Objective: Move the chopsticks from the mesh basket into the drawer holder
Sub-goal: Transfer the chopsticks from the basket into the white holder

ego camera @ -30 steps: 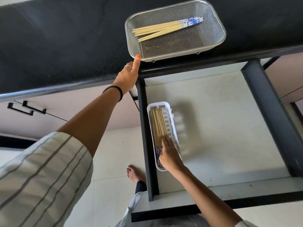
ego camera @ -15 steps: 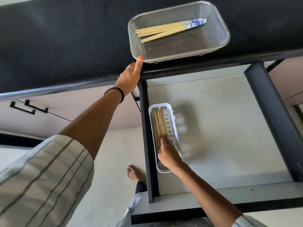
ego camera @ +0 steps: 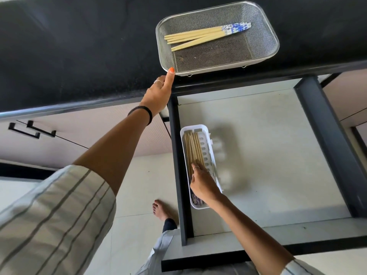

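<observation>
A metal mesh basket (ego camera: 275,39) sits on the black counter, with several pale chopsticks (ego camera: 198,35) with blue-patterned ends lying in its far half. A white slotted holder (ego camera: 211,139) lies along the left side of the open drawer (ego camera: 268,145), and several chopsticks (ego camera: 193,147) lie lengthwise in it. My right hand (ego camera: 203,185) is inside the holder, fingers down on the near part of that bundle. My left hand (ego camera: 157,96) rests at the counter's edge, one orange-nailed fingertip touching the basket's near left corner.
The black counter (ego camera: 79,46) runs across the top. Dark drawer side rails stand left and right of the pale drawer floor. Two black cabinet handles (ego camera: 31,129) are at the left. A bare foot (ego camera: 160,210) stands on the tiled floor beside the drawer.
My right hand has slid a little farther along the chopsticks in the holder. My left hand stays at the basket's corner. The view has shifted slightly.
</observation>
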`<state>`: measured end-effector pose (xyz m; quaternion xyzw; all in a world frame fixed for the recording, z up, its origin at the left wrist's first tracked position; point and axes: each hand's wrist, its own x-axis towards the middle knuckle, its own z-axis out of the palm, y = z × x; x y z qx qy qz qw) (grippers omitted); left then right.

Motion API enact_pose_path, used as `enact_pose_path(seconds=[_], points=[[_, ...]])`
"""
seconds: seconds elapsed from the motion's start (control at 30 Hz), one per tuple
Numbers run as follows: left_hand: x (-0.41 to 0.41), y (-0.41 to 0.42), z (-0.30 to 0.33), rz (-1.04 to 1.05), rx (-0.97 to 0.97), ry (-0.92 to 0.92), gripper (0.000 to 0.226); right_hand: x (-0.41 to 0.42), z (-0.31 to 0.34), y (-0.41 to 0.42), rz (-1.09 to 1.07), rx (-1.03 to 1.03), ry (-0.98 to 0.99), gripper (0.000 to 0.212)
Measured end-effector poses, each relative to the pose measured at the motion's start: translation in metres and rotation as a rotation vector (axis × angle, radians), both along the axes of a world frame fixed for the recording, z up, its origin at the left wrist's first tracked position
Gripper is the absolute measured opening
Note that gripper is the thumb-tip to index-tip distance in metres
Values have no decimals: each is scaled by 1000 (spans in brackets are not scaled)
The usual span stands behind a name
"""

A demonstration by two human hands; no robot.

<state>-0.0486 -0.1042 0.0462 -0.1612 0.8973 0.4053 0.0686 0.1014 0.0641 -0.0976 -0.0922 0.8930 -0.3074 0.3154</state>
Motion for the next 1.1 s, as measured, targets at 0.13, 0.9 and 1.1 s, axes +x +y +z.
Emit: enact_pose_path(seconds=[0.13,0.9,1.1], points=[[-1,-1,-1,5,-6,3,67,-26,6,-8,-28,100,102,53],[-3,-11,-7,-47,53,2,70,-125,-4,-50,153,378,-105,62],[-4,-12,-5,-46,46,-7,70,-129,-13,-50,185,410,-121,70]])
